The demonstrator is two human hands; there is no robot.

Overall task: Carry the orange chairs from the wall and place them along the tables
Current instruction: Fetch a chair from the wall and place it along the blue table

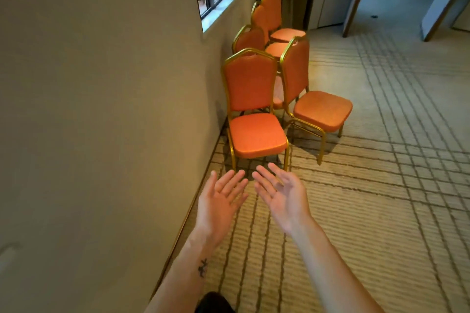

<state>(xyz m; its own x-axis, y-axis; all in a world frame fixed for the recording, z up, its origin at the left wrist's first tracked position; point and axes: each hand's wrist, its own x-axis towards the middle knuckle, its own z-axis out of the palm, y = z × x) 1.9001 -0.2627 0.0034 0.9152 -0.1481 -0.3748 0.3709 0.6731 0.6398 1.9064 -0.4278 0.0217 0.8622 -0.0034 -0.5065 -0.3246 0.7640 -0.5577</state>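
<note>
While both palms face up with fingers spread and holding nothing, the left hand [220, 199] and right hand [282, 193] hover just short of the nearest orange chair [250, 109], which stands on the carpet [381, 185] along the wall [101, 109]; more chairs [273, 11] line up beyond.

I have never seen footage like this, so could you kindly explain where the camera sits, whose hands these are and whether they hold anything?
There is no machine: a person wears one camera on the head, looking forward and down at their own arms. The left hand and the right hand are open, palms up, holding nothing. On the carpet by the wall stand orange chairs with gold frames; the nearest chair faces the camera, just beyond the hands, untouched.
</note>
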